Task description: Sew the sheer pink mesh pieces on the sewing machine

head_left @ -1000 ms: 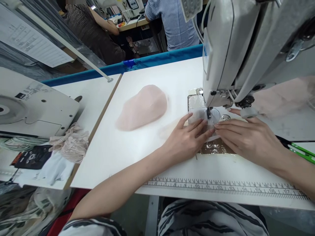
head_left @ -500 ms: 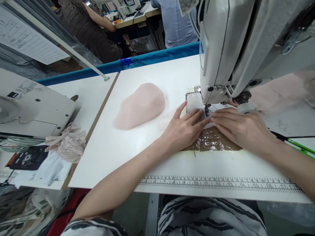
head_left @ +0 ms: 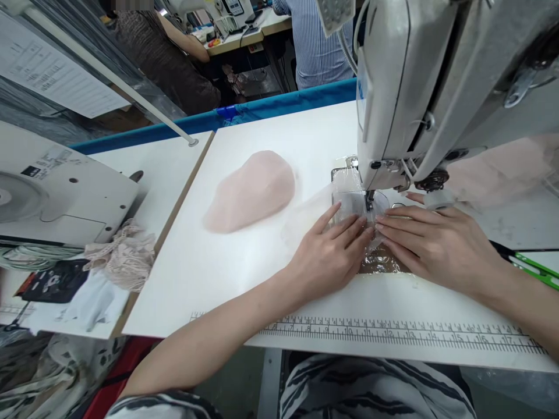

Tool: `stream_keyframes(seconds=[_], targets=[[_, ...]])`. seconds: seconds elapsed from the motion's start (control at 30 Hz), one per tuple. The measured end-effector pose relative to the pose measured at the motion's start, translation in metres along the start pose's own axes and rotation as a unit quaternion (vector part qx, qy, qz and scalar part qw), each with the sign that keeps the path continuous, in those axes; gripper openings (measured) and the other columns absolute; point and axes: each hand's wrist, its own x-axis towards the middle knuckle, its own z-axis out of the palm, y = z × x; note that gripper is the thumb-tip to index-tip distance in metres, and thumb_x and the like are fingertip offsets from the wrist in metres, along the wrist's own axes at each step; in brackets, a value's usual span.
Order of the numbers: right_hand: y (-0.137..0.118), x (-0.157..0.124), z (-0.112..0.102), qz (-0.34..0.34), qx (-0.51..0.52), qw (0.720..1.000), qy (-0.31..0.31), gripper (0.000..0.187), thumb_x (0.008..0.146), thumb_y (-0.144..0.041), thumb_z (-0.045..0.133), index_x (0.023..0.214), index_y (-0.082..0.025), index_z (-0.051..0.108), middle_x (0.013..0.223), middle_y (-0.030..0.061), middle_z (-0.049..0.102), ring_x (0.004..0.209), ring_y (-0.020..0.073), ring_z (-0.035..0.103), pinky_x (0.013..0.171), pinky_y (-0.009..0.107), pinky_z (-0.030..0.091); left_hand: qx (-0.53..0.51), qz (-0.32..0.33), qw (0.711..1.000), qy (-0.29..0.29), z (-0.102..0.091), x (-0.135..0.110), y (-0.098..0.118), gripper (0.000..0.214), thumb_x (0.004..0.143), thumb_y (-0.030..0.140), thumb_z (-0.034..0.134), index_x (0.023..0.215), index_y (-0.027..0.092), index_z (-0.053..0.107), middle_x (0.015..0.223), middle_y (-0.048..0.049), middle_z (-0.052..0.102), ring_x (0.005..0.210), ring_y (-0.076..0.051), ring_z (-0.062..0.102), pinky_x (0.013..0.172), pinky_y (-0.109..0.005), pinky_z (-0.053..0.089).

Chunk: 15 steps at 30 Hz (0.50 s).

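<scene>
A piece of sheer white fabric [head_left: 308, 218] lies under the presser foot [head_left: 370, 201] of a sewing machine [head_left: 388, 87], trailing off to the left. My left hand [head_left: 327, 250] is palm down on it, just left of and below the foot. Its outer finger is spread, and its inner fingertips are closed on the fabric's near edge. From the right, my right hand [head_left: 441, 241] has its fingers pressed together, tips on the same edge close to the left fingertips. Both thumbs are mostly hidden. Crumpled fabric shows between the hands, above brown shiny tape [head_left: 382, 262].
A pale pink fabric piece [head_left: 253, 192] lies left on the white table [head_left: 201, 291]. More pink fabric [head_left: 502, 169] lies behind the machine head. Green-handled tweezers or snips [head_left: 535, 269] are at right. A printed ruler [head_left: 393, 331] runs along the front edge. Two people sit beyond the blue cloth edge [head_left: 297, 96].
Both hands have shifted slightly toward me, and the left one now covers more of the brown tape. More sheer fabric shows left of the foot. The view has tilted a little.
</scene>
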Motion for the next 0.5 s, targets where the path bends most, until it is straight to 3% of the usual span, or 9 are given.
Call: stream_keyframes(seconds=[0.5], targets=[[0.0026,0.0002,0.0026,0.004,-0.031,0.999,-0.018,0.025,0.098,-0.02,0.052,0.1,-0.019,0.076,0.105,0.0033,0.077,0.089,0.0202,0.072,0.091,0.04,0.051,-0.025,-0.013,1.0,0.008,0.0041,0.0037,-0.0079,0.035,0.098,0.022,0.049,0.128,0.008,0.063,0.129,-0.015,0.067,0.124,-0.026,0.063,0.12,-0.054,0.035]])
